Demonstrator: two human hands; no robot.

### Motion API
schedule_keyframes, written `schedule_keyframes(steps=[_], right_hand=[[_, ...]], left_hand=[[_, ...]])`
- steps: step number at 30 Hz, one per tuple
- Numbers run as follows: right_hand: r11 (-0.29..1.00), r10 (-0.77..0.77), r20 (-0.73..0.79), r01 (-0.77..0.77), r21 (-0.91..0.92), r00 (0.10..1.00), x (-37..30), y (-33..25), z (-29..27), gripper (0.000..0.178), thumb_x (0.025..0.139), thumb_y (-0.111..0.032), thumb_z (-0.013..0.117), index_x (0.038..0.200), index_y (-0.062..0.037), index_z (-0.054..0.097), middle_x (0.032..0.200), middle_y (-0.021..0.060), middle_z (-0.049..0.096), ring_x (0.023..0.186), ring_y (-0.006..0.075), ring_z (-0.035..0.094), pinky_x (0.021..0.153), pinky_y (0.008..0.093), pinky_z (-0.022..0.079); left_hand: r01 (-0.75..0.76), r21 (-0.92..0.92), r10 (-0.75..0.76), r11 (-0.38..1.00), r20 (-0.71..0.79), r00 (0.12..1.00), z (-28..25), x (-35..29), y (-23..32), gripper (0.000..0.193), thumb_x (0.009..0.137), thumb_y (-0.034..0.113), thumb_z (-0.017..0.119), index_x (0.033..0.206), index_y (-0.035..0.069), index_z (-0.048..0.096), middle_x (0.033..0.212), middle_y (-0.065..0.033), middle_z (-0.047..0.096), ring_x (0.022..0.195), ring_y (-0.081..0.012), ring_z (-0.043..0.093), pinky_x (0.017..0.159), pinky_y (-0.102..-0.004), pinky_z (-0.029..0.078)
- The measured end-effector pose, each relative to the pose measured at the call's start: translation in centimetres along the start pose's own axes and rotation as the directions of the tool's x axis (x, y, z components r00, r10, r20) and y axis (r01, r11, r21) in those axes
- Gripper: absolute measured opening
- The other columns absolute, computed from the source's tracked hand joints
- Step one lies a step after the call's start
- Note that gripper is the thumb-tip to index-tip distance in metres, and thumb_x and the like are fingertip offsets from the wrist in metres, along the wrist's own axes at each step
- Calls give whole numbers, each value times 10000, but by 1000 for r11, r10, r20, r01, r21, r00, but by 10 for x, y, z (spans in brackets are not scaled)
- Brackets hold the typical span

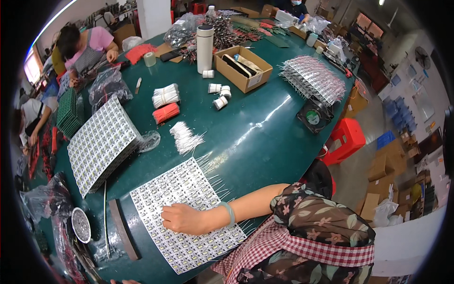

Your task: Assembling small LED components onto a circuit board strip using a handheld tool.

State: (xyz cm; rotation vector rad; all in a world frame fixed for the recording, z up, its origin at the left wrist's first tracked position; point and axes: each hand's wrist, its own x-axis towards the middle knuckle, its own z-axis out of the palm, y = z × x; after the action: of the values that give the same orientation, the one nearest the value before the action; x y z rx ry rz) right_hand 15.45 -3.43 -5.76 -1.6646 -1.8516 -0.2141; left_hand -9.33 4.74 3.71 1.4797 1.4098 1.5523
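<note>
A white panel of small LED circuit boards point(156, 199) lies on the green table before me, with thin white wires sticking out along its right edge. My right hand point(184, 218), a pale green bangle at its wrist, rests on the middle of this panel. Its fingers are curled closed; anything between them is hidden. Only a sliver of my left hand point(125, 282) shows at the bottom edge, below the panel's lower left, so its grip is not visible. Just beyond the panel sits a loose pile of white wires point(184, 137).
Left of the panel are a dark flat bar point(124, 229), a small bowl point(81, 225) and a stack of LED panels point(101, 146). Farther off stand wire bundles point(165, 96), a white flask point(205, 49), a cardboard box point(243, 68) and a fan point(314, 116). Other people sit around the table.
</note>
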Motion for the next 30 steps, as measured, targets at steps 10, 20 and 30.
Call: schedule_keyframes(steps=[10, 20, 30], right_hand=[[999, -41, 143, 45, -26, 989, -9, 13, -10, 130, 674, -108, 719, 769, -44, 658, 916, 99, 585, 981, 278, 580, 674, 359, 549], [964, 76, -50, -60, 260, 996, 5, 6, -15, 84, 727, -40, 661, 748, -15, 583, 933, 129, 525, 974, 301, 553, 714, 397, 519], [965, 80, -68, -60, 257, 995, -7, 14, 10, 88, 792, -84, 636, 781, -45, 558, 887, 111, 518, 889, 301, 566, 712, 415, 489]], left_hand=[[317, -129, -278, 940, 249, 928, -3, -30, -36, 430, 855, 176, 812, 1215, 37, 623, 989, -81, 673, 892, -233, 601, 794, -450, 468], [450, -110, -392, 886, 340, 855, -2, -52, -25, 208, 897, 121, 757, 1036, 13, 648, 860, -65, 601, 771, -199, 544, 700, -371, 451], [527, -184, -409, 830, 441, 799, -26, -79, -27, 163, 930, 39, 655, 1066, -42, 614, 926, -126, 620, 633, -136, 521, 565, -286, 415]])
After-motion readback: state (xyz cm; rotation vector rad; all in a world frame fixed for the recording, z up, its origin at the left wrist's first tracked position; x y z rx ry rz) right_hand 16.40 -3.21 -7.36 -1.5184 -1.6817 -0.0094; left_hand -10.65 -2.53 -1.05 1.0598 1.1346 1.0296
